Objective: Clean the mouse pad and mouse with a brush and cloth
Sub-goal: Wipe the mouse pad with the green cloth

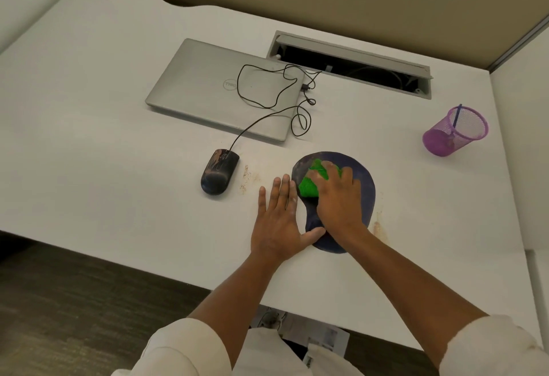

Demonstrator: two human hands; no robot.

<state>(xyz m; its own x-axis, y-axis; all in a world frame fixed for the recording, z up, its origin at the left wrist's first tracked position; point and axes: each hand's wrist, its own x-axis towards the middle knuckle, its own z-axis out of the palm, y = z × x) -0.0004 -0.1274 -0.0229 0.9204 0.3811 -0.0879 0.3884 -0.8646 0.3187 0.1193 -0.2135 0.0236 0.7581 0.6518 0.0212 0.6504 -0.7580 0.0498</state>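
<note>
A dark blue rounded mouse pad [364,181] lies on the white desk near its front edge. My right hand [337,197] grips a bunched green cloth [307,187] and presses it onto the pad's left half. My left hand [277,218] lies flat on the desk with fingers straight, its thumb touching the pad's lower left edge. A black wired mouse [219,172], streaked with pale dust, sits to the left of the pad, apart from both hands. A thin stick, perhaps the brush handle [456,117], stands in the purple mesh cup [445,141].
A closed silver laptop [208,90] lies behind the mouse with the mouse cable [267,90] looped over it. An open cable slot [350,63] is at the back. Brown crumbs [246,179] lie between mouse and pad; a tan stain [378,227] is right of the pad.
</note>
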